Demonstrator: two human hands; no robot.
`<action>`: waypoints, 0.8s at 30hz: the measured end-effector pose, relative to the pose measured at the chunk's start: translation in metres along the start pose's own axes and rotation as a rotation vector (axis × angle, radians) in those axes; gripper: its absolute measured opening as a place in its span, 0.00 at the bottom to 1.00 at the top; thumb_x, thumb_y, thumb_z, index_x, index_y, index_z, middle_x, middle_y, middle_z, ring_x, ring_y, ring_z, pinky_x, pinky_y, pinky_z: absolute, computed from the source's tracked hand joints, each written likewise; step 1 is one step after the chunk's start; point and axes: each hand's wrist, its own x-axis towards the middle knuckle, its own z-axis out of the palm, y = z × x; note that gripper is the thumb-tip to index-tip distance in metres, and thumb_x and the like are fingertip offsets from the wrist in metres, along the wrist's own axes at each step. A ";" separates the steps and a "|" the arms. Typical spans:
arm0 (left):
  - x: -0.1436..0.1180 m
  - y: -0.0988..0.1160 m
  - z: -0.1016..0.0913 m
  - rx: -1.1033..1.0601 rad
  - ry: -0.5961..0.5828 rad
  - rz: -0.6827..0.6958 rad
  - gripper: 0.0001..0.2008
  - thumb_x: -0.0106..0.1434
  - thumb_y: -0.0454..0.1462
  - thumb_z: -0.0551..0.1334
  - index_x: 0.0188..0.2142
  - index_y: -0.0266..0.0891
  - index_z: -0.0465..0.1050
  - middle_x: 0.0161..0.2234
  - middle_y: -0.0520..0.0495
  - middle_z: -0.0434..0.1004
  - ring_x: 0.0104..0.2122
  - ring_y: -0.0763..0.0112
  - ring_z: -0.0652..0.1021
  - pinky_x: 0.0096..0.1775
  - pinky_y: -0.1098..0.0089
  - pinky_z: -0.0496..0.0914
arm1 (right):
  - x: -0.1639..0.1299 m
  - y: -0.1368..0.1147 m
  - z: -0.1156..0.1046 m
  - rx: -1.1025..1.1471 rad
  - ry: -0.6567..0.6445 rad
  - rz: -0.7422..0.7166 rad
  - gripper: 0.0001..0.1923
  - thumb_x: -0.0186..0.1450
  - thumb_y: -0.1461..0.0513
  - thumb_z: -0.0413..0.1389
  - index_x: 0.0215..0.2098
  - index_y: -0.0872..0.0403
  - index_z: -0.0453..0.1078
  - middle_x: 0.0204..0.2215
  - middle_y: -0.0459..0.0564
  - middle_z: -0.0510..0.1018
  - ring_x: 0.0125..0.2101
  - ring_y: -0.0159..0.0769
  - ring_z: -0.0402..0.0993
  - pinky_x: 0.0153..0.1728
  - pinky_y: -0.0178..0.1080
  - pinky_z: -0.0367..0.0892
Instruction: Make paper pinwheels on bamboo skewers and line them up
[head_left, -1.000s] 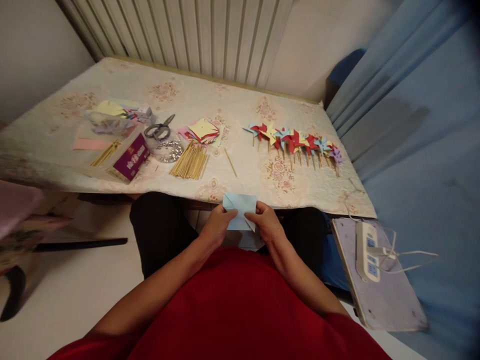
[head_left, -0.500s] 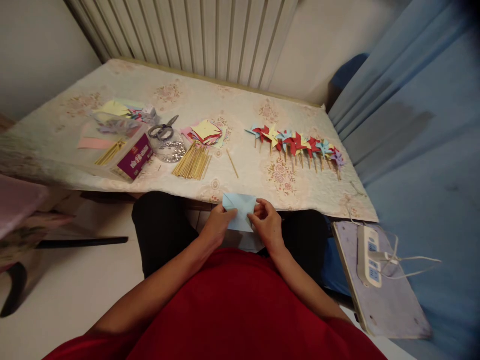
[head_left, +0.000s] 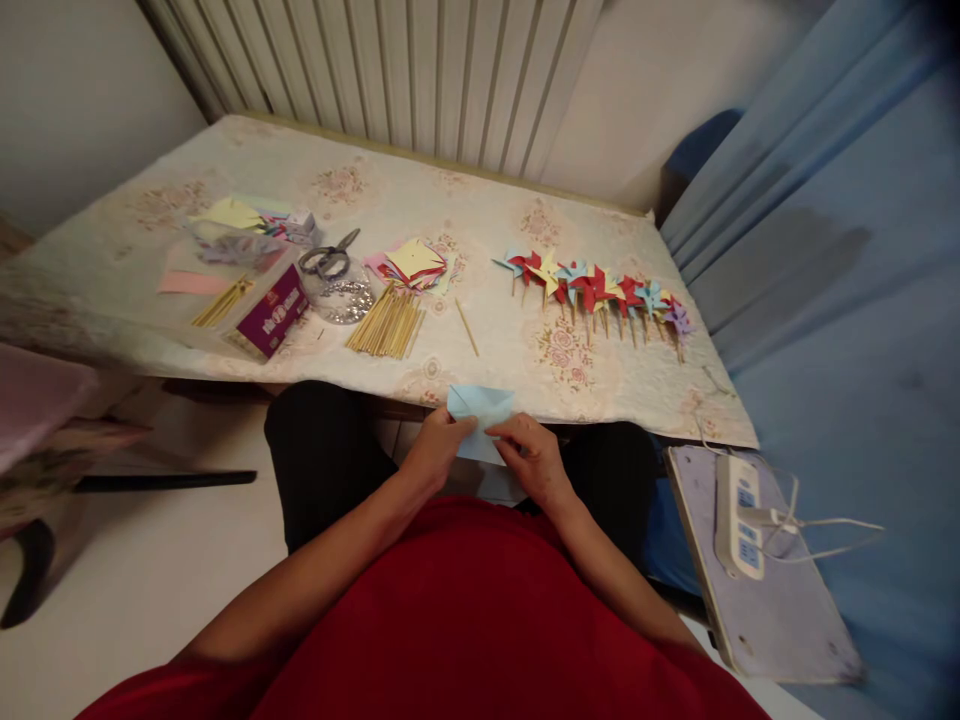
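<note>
A light blue paper square is held up over my lap at the table's front edge. My left hand grips its left side, thumb lying on the face. My right hand is closed at the right part of the paper, fingertips near its middle; whether they pinch a corner is hard to make out. Beyond the hands a single wooden stick lies on the floral tablecloth. Left of it is a pile of similar sticks, with a stack of coloured paper squares behind.
Several finished paper pinwheels lie in a row at the right. Scissors rest on a clear container of small metal pieces. A purple-fronted box stands at the left. A power strip sits on a side board.
My right hand has moved left, from the paper's right edge inward across its face. My left hand keeps its grip.
</note>
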 end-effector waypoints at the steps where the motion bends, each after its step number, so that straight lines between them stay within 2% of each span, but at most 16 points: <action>1: 0.000 0.000 0.000 0.006 -0.001 0.002 0.11 0.48 0.36 0.63 0.33 0.35 0.72 0.25 0.52 0.73 0.23 0.75 0.70 0.28 0.74 0.63 | 0.000 0.000 0.000 -0.003 -0.012 0.001 0.11 0.63 0.67 0.53 0.40 0.49 0.75 0.26 0.45 0.68 0.28 0.33 0.66 0.30 0.35 0.62; 8: 0.002 -0.001 0.000 0.053 -0.011 0.024 0.10 0.48 0.36 0.63 0.31 0.35 0.73 0.24 0.52 0.73 0.24 0.75 0.69 0.28 0.74 0.63 | 0.001 0.002 -0.001 -0.002 -0.083 0.015 0.13 0.63 0.68 0.52 0.40 0.50 0.75 0.30 0.47 0.71 0.31 0.33 0.68 0.32 0.35 0.63; 14: 0.000 -0.004 0.001 0.068 -0.012 0.019 0.12 0.48 0.36 0.63 0.34 0.36 0.74 0.28 0.51 0.75 0.25 0.75 0.70 0.30 0.74 0.63 | 0.002 0.003 -0.001 -0.046 -0.087 0.050 0.09 0.64 0.65 0.53 0.38 0.50 0.75 0.32 0.48 0.74 0.34 0.35 0.71 0.36 0.37 0.65; 19: -0.002 -0.005 0.002 0.109 -0.010 0.034 0.10 0.49 0.36 0.63 0.33 0.36 0.74 0.26 0.51 0.73 0.24 0.75 0.68 0.28 0.74 0.62 | 0.003 0.001 -0.002 -0.069 -0.083 0.116 0.07 0.63 0.62 0.55 0.36 0.50 0.76 0.31 0.48 0.77 0.34 0.36 0.72 0.36 0.37 0.66; 24: -0.003 -0.002 0.004 0.134 0.021 0.015 0.11 0.48 0.37 0.63 0.33 0.36 0.74 0.27 0.50 0.74 0.25 0.74 0.70 0.29 0.74 0.63 | 0.003 -0.003 -0.001 -0.009 -0.087 0.269 0.07 0.62 0.62 0.55 0.35 0.51 0.76 0.27 0.46 0.78 0.29 0.34 0.72 0.32 0.35 0.66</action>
